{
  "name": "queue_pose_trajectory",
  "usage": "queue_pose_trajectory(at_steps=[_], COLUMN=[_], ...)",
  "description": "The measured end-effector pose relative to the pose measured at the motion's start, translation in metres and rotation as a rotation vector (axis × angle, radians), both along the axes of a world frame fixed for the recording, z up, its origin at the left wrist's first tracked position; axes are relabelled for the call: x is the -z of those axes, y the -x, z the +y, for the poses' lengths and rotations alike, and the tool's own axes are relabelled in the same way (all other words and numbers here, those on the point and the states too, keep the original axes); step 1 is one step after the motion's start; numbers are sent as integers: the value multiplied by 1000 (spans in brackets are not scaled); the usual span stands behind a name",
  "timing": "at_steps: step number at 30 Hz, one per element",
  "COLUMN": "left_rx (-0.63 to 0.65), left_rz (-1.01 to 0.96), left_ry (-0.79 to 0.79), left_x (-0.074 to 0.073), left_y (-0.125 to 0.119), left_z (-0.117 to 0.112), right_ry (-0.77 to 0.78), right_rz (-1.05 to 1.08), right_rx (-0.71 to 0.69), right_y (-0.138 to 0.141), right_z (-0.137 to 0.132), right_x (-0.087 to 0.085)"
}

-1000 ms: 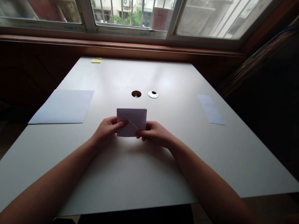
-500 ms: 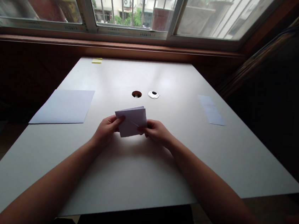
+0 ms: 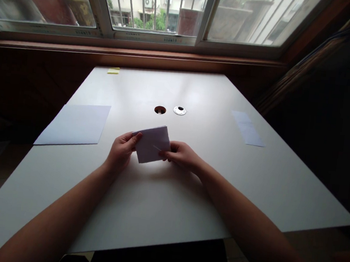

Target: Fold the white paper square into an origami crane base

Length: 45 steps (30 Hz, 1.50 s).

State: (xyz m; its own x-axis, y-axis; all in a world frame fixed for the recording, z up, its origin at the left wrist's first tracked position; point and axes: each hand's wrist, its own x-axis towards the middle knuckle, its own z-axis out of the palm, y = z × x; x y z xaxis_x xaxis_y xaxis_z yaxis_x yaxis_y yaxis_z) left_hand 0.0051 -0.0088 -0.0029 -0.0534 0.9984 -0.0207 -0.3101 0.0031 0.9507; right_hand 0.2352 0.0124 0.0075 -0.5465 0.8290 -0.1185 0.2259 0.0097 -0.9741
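A folded white sheet of paper (image 3: 151, 143) is held tilted a little above the table, with a short crease line near its lower right. My left hand (image 3: 123, 148) pinches its upper left corner, thumb on the near face and fingers behind. On the right edge, my right hand (image 3: 180, 153) is closed with the thumb lying over the front of the paper. The far side of the folded paper and most of the fingertips are hidden.
On the white table (image 3: 166, 213) a stack of white paper (image 3: 75, 124) lies at the left, and a paper strip (image 3: 247, 129) at the right. A round cable hole (image 3: 160, 110), its metal cover (image 3: 179, 110) and yellow sticky notes (image 3: 113, 70) are farther back, below the window.
The folded paper has shifted slightly left and down, and its two layers now lie closer together at the top. My left hand has moved a little left along with it.
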Motion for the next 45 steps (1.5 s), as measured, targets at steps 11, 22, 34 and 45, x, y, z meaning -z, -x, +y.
queue_pose_trajectory(at_steps=[11, 22, 34, 45], left_rx=[201, 144, 238, 68], left_rz=[226, -16, 573, 310], left_ry=[55, 94, -38, 22], left_x=[1, 2, -11, -5], left_y=[0, -4, 0, 3], left_z=[-7, -7, -15, -11], right_ry=[6, -56, -109, -71], right_rz=[228, 174, 32, 150], right_rx=[179, 145, 93, 143], right_y=[2, 6, 9, 3], right_z=[1, 2, -2, 3], right_x=[-3, 2, 0, -3])
